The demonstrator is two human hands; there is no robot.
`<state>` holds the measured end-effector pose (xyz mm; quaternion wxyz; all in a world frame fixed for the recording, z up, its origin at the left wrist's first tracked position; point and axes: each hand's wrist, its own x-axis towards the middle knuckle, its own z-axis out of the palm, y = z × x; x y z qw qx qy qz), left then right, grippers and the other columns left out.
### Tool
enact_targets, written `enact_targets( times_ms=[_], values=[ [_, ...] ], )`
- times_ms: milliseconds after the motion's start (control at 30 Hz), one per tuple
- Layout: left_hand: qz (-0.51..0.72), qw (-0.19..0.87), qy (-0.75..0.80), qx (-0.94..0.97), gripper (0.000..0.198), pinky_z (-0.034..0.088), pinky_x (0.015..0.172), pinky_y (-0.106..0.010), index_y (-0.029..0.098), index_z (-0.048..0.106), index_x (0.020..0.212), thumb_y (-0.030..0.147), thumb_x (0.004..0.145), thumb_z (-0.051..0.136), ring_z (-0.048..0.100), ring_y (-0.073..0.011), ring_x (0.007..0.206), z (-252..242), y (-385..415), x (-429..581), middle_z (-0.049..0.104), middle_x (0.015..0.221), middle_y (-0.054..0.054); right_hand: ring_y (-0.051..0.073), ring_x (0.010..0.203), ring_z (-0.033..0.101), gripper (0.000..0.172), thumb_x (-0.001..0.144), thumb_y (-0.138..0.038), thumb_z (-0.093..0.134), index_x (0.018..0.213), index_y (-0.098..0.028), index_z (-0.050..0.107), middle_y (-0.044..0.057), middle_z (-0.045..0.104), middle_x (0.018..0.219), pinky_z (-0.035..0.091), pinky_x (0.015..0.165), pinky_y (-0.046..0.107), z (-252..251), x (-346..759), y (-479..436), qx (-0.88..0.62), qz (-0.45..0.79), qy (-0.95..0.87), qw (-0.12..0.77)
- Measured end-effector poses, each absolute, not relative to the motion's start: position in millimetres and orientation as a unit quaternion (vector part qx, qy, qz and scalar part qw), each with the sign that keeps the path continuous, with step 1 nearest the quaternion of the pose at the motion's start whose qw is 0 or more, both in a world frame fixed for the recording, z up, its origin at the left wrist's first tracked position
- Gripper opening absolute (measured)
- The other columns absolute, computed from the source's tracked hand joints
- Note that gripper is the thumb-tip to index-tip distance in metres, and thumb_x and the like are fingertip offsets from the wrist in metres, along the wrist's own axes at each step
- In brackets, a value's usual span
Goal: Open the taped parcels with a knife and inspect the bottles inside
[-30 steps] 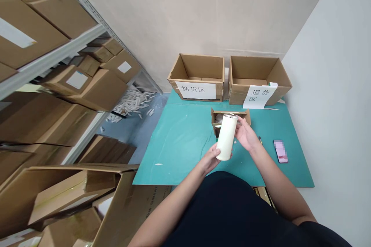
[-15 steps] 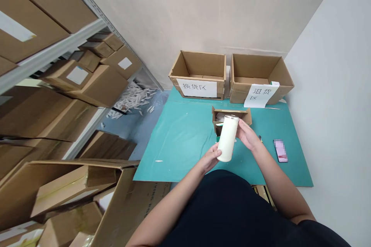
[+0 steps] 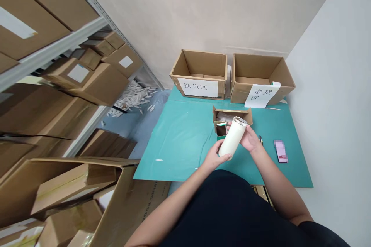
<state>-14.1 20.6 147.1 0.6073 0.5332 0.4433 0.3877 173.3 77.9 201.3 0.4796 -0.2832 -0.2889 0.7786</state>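
Note:
A cream-white cylinder with a metal rim point(image 3: 233, 136) is held in both hands above the teal mat point(image 3: 179, 139). My left hand point(image 3: 213, 155) grips its lower end with fingers curled. My right hand point(image 3: 249, 137) cups its upper part from behind. The cylinder leans with its rimmed top to the right. Just beyond it on the mat lies a small open cardboard box point(image 3: 230, 118) with packing inside.
Two open cartons with paper labels, one on the left point(image 3: 199, 73) and one on the right point(image 3: 261, 77), stand at the mat's far edge. A phone point(image 3: 280, 151) lies at the right. Shelves of cartons point(image 3: 58, 46) fill the left; a large open carton point(image 3: 78, 197) sits near left.
The cylinder has tipped from nearly upright to leaning right, and my hands have shifted slightly with it. The camera view has moved a little.

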Motion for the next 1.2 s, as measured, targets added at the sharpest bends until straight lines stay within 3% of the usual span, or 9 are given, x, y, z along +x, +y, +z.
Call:
enact_targets(
  times_ms=[300, 500, 600, 733, 867, 1000, 1133, 1200],
  values=[
    [0.396, 0.601, 0.438, 0.539, 0.082, 0.043, 0.107, -0.047, 0.021, 0.051, 0.137, 0.044, 0.066, 0.085, 0.054, -0.0334, 0.125, 148.4, 20.3, -10.0, 0.058, 0.137, -0.013, 0.035, 0.118, 0.062, 0.059, 0.068, -0.070, 0.072, 0.108, -0.027, 0.069, 0.009, 0.075, 0.110, 0.052, 0.095, 0.052, 209.6, 168.0, 75.1, -0.334, 0.741, -0.284, 0.508],
    [0.447, 0.570, 0.473, 0.502, 0.078, 0.042, 0.105, -0.046, 0.022, 0.056, 0.127, 0.040, 0.059, 0.090, 0.054, -0.0328, 0.123, 149.8, 21.2, -8.1, 0.059, 0.132, -0.012, 0.032, 0.117, 0.061, 0.061, 0.064, -0.065, 0.080, 0.112, -0.029, 0.066, 0.007, 0.072, 0.119, 0.052, 0.093, 0.047, 213.9, 158.4, 73.2, -0.378, 0.684, -0.295, 0.549],
    [0.454, 0.655, 0.418, 0.435, 0.073, 0.045, 0.099, -0.042, 0.021, 0.058, 0.122, 0.043, 0.060, 0.090, 0.058, -0.0304, 0.117, 153.6, 22.8, -11.2, 0.063, 0.124, -0.011, 0.031, 0.118, 0.061, 0.064, 0.066, -0.066, 0.079, 0.118, -0.032, 0.063, 0.005, 0.070, 0.125, 0.052, 0.094, 0.046, 217.2, 161.9, 75.2, -0.371, 0.692, -0.291, 0.547],
    [0.355, 0.853, 0.236, 0.302, 0.074, 0.050, 0.086, -0.043, 0.016, 0.058, 0.127, 0.056, 0.069, 0.080, 0.067, -0.0298, 0.097, 157.2, 22.2, -19.6, 0.068, 0.115, -0.016, 0.032, 0.117, 0.062, 0.064, 0.064, -0.073, 0.075, 0.110, -0.029, 0.066, 0.006, 0.072, 0.120, 0.052, 0.093, 0.048, 223.3, 172.8, 78.5, -0.352, 0.736, -0.293, 0.498],
    [0.290, 0.920, 0.148, 0.218, 0.074, 0.051, 0.081, -0.043, 0.010, 0.059, 0.128, 0.061, 0.076, 0.071, 0.069, -0.0297, 0.090, 152.8, 20.4, -23.5, 0.070, 0.112, -0.019, 0.034, 0.114, 0.064, 0.067, 0.059, -0.064, 0.082, 0.113, -0.028, 0.066, 0.008, 0.074, 0.112, 0.053, 0.091, 0.049, 225.8, 173.0, 77.5, -0.329, 0.759, -0.326, 0.458],
    [0.345, 0.863, 0.252, 0.269, 0.073, 0.050, 0.087, -0.043, 0.015, 0.059, 0.130, 0.061, 0.075, 0.074, 0.067, -0.0307, 0.101, 146.1, 24.7, -21.3, 0.067, 0.120, -0.017, 0.031, 0.106, 0.066, 0.065, 0.061, -0.045, 0.086, 0.119, -0.028, 0.063, 0.006, 0.074, 0.110, 0.054, 0.089, 0.045, 220.2, 159.2, 76.7, -0.369, 0.711, -0.315, 0.510],
    [0.439, 0.688, 0.425, 0.391, 0.081, 0.045, 0.100, -0.041, 0.022, 0.060, 0.124, 0.043, 0.054, 0.094, 0.056, -0.0322, 0.121, 143.7, 30.7, -16.7, 0.064, 0.129, -0.010, 0.025, 0.104, 0.064, 0.066, 0.065, -0.037, 0.086, 0.126, -0.030, 0.060, 0.003, 0.071, 0.115, 0.054, 0.091, 0.038, 213.6, 149.4, 75.8, -0.449, 0.631, -0.297, 0.558],
    [0.444, 0.676, 0.433, 0.398, 0.080, 0.046, 0.099, -0.041, 0.021, 0.060, 0.122, 0.040, 0.052, 0.094, 0.057, -0.0319, 0.118, 145.4, 30.9, -16.1, 0.065, 0.126, -0.010, 0.024, 0.108, 0.063, 0.072, 0.066, -0.038, 0.086, 0.131, -0.031, 0.057, 0.003, 0.068, 0.122, 0.052, 0.093, 0.036, 214.5, 151.1, 74.3, -0.448, 0.632, -0.310, 0.550]
  ],
)
